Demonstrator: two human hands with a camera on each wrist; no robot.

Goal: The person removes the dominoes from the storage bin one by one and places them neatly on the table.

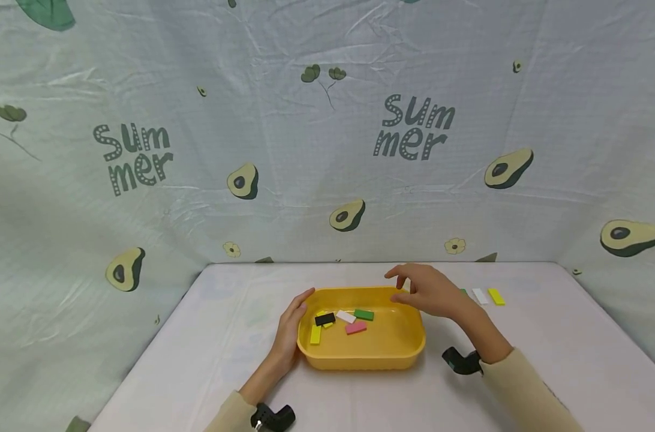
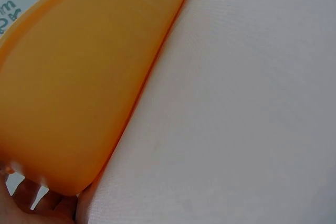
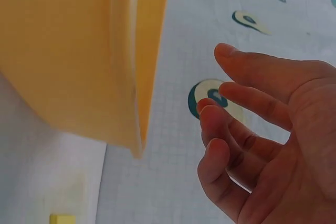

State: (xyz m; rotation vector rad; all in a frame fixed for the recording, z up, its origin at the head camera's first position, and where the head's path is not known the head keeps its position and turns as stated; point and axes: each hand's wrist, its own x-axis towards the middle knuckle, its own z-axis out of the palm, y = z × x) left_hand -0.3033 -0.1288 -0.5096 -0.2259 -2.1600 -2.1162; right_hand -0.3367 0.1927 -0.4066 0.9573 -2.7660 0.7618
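A yellow plastic tray point(image 1: 360, 363) stands on the table, with several small flat blocks inside it. Among them lie a black block point(image 1: 324, 319), a white block point(image 1: 346, 317), a green block point(image 1: 364, 315), a pink block point(image 1: 355, 328) and a yellow block point(image 1: 315, 335); the black one overlaps another yellow block. My left hand point(image 1: 291, 330) holds the tray at its left side, fingers against the outer wall point(image 2: 79, 77). Over the tray's back right corner hovers my right hand point(image 1: 432, 291), fingers loosely bent, thumb apart, nothing held. The right wrist view shows this hand point(image 3: 262, 135) beside the tray.
Right of the tray, behind my right wrist, a white block point(image 1: 480, 296) and a yellow block point(image 1: 496, 296) lie on the white table point(image 1: 241, 318). A green block point(image 1: 463, 291) there is mostly hidden. A printed cloth point(image 1: 284, 132) hangs behind the table.
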